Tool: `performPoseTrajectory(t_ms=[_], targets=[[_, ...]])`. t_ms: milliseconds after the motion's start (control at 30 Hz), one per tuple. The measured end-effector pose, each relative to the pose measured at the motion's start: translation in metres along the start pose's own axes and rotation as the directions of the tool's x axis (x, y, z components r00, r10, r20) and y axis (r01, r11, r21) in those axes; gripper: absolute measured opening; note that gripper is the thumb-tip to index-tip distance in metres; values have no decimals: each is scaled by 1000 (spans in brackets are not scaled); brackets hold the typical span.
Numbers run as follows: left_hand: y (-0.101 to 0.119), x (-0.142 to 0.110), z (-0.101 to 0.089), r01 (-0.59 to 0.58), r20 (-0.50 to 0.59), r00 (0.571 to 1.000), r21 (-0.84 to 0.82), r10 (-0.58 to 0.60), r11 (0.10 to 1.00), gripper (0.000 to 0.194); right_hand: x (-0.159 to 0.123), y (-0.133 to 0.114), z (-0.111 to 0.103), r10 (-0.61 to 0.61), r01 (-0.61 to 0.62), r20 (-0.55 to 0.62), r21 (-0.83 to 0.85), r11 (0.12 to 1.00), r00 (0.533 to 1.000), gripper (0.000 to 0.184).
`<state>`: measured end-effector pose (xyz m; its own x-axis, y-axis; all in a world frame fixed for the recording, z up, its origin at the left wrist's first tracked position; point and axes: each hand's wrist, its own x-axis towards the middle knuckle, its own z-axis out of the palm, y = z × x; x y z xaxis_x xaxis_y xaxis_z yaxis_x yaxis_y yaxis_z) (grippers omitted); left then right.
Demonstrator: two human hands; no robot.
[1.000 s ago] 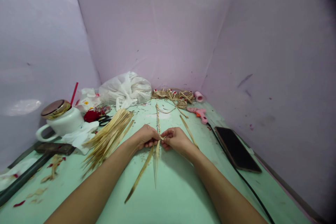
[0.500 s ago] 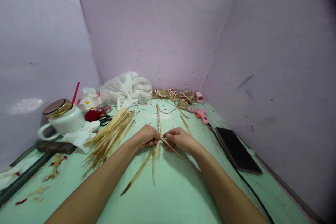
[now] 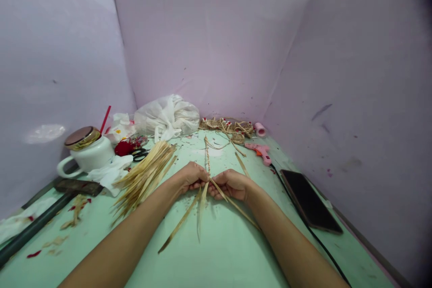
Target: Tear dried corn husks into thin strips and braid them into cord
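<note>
A thin braid (image 3: 207,156) of dried straw-coloured leaf strips runs away from me along the table. My left hand (image 3: 195,176) pinches it at its near end. My right hand (image 3: 230,184) is closed at the same spot, fingers curled around the base of the strips. Loose strips (image 3: 180,228) fan out toward me from between the hands, one of them passing under my right wrist. Left of my left hand lies a bundle of dried leaf strips (image 3: 146,175). A single strip (image 3: 241,164) rests just beyond my right hand.
Along the left stand a white mug (image 3: 94,153) with a lidded jar, a hammer (image 3: 40,220), scissors (image 3: 140,155) and red yarn (image 3: 124,147). A plastic bag (image 3: 168,117) and twine pieces (image 3: 226,126) lie at the back. To the right are a pink glue gun (image 3: 259,150), its cable and a phone (image 3: 310,200).
My right hand's fingers have closed in nearer the braid's end, under the strips. The view has shifted slightly, so everything appears a little further right and lower.
</note>
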<state>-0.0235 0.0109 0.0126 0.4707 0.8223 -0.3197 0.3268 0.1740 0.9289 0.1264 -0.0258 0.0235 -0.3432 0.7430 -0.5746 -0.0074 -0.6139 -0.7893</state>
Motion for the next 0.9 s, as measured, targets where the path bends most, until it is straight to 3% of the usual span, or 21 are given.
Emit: performPoseTrajectory(t_ms=[200,500,667,900], targets=[[7,-5,4,-11,-45,999,82,15,997,4,3,0,2,38,-36,-81,27,999,996,18],[12,-9,11,-41,-116,992,150,58,988,11,-1,1,15,-46,40,-200,-32,999,979,14],[13,-11,8,-42,-77,995,167,56,985,11,2,4,18,-138,99,-294,-145,985,946,15],[8,-8,4,-90,-58,992,297,112,950,11,7,13,16,-292,256,-282,-158,954,914,12]])
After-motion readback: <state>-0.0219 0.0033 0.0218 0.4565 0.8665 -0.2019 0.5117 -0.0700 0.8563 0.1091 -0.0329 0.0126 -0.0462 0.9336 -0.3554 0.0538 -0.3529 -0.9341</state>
